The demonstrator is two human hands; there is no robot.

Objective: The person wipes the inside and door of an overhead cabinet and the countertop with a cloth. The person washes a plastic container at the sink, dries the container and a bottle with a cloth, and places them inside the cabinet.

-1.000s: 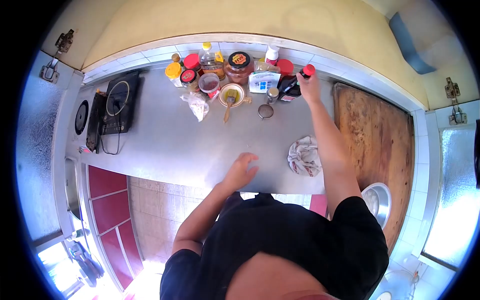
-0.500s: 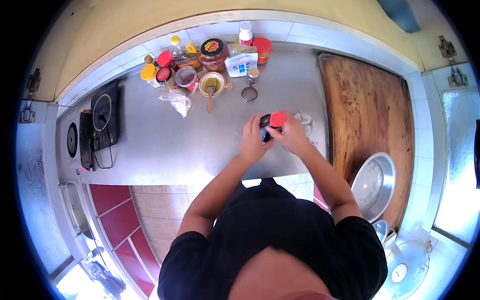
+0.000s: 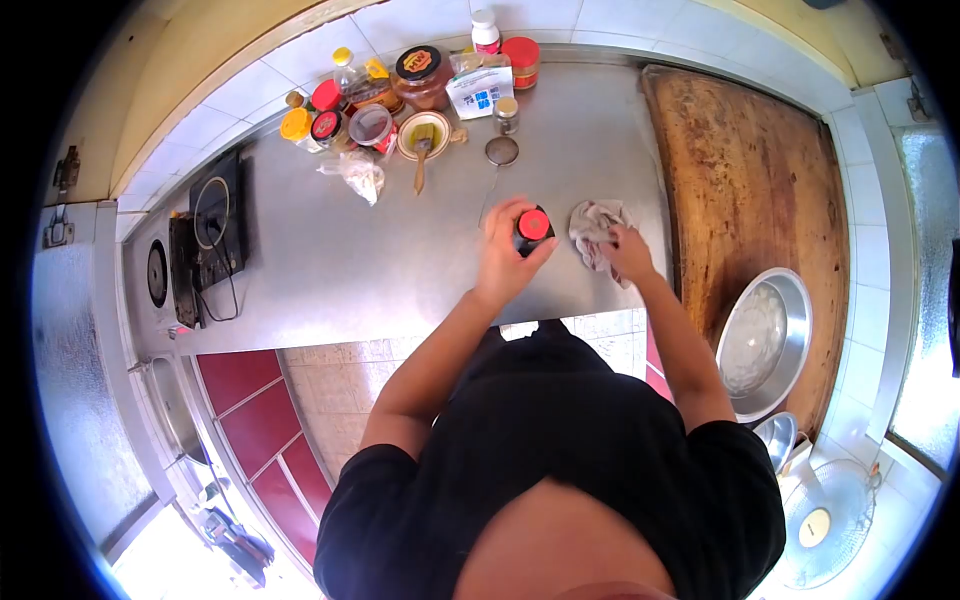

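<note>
My left hand (image 3: 508,252) is wrapped round a dark bottle with a red cap (image 3: 534,226), which stands upright as far as I can tell, above or on the steel counter. My fingers hide most of its side. To the right, my right hand (image 3: 630,254) grips the edge of a crumpled greyish cloth (image 3: 598,222) lying on the counter. A small round mesh strainer (image 3: 502,151) lies beyond my left hand, beside a small glass jar with a light lid (image 3: 506,115).
Jars and bottles, including a large dark-lidded jar (image 3: 420,75), line the back wall. A brush (image 3: 422,165) rests in a bowl (image 3: 437,118) near a plastic bag (image 3: 360,180). A wooden board (image 3: 740,180) on the right carries a metal basin (image 3: 800,310). A black appliance (image 3: 218,230) stands left.
My right hand has left the red-capped bottle and moved right onto the cloth. My left hand keeps hold of the bottle. The camera view has shifted slightly.
</note>
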